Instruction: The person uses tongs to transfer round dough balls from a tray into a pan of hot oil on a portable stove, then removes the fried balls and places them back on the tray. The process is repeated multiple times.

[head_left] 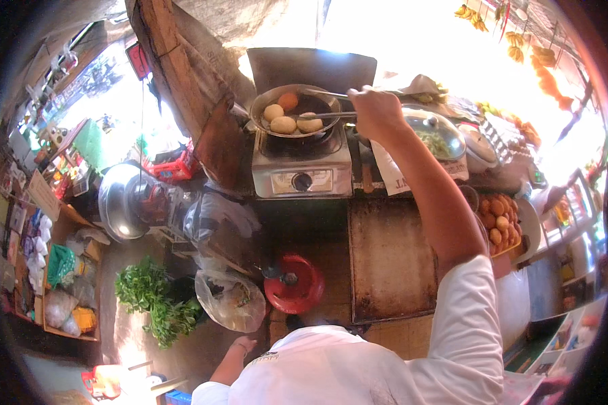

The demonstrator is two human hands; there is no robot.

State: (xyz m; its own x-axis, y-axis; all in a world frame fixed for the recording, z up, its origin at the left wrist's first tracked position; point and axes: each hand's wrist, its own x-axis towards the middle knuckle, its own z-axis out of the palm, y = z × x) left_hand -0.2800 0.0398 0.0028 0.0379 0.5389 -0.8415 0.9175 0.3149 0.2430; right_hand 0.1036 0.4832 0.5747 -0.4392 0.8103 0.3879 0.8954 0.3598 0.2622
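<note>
My right hand [375,113] is closed around what look like long metal tongs [338,115], reaching in from the right over a frying pan [255,125]. Their two thin arms are spread apart, and the lower one meets a pale round piece of food [309,123]. Two more pale pieces [283,125] and an orange-brown one [288,102] lie in the pan. The pan sits on a silver gas stove [302,183] with a black knob. Low at my side, my left hand [247,344] is beside a clear plastic bag [230,304]; its fingers are not distinct.
A metal windshield [311,67] stands behind the pan. To the right are a bowl with a glass lid [439,131] and a tray of browned round food [500,221]. A red gas cylinder [294,297] stands below the stove, with leafy greens [155,300] to its left.
</note>
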